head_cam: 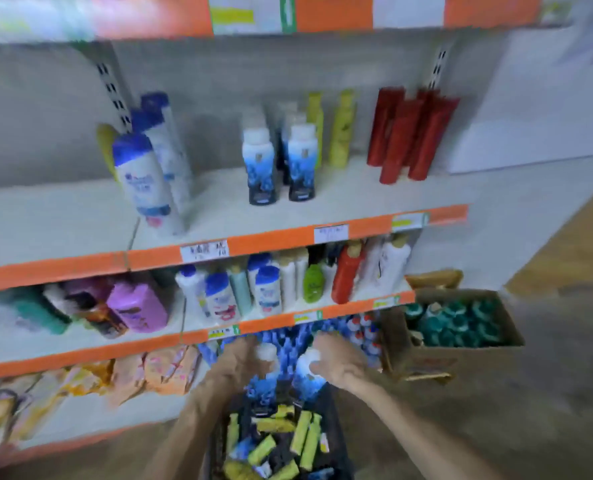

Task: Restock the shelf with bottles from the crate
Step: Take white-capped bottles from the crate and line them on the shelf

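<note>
My left hand (241, 358) is shut on a blue-and-white bottle with a white cap (266, 370). My right hand (336, 362) grips a second bottle of the same kind (307, 374). Both bottles are held upright just above the dark crate (338, 427), which holds several yellow-green and blue bottles lying loose. On the middle shelf (218, 202) stand matching blue-and-white bottles (279, 164) in two short rows. The picture is blurred by motion.
On the same shelf stand white bottles with blue caps (146, 174) to the left, yellow bottles (340, 129) and red bottles (409, 136) to the right. The lower shelf is packed with mixed bottles. An open cardboard box (509, 327) of green-capped bottles sits on the floor at right.
</note>
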A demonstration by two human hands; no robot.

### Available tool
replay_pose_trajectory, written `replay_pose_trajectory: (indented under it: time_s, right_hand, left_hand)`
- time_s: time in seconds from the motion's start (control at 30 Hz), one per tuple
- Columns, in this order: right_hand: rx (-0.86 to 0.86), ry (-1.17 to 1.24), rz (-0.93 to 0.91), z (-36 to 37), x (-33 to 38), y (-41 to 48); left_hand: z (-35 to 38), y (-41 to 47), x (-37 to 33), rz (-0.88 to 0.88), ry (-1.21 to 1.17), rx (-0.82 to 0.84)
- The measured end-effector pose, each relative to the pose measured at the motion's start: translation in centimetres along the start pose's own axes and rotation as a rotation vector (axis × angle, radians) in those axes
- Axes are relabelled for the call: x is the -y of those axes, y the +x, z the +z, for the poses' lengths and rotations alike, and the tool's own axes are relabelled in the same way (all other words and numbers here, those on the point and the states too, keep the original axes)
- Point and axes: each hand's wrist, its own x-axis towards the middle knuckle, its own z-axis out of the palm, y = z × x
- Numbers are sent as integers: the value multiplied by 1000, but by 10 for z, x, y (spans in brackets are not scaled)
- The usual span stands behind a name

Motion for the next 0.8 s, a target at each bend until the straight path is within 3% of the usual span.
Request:
replay_pose_trajectory:
  time_s: [0.07,0.13,0.27,0.4,0.57,0.8]
  right_hand:
    - [-66,-72,-96,-66,16,-19]
    - [-117,-111,-141,-122,25,-36]
    - [-308,-79,-193,-208,26,-64]
    - [-465,103,-245,-274,18,-79]
    - [-550,210,-337,-316,18,-83]
    - [-529,199,-355,-330,32,-62]
  left_hand:
    - [-15,-16,-58,40,31,43]
    - [-26,-21,-100,161,234,65]
    - [-31,-79,-192,371,483,-123]
    - [-38,-111,-250,450,495,-290]
    - [-49,-122,-279,509,540,-432]
    - [-69,-107,-298,523,581,-460]
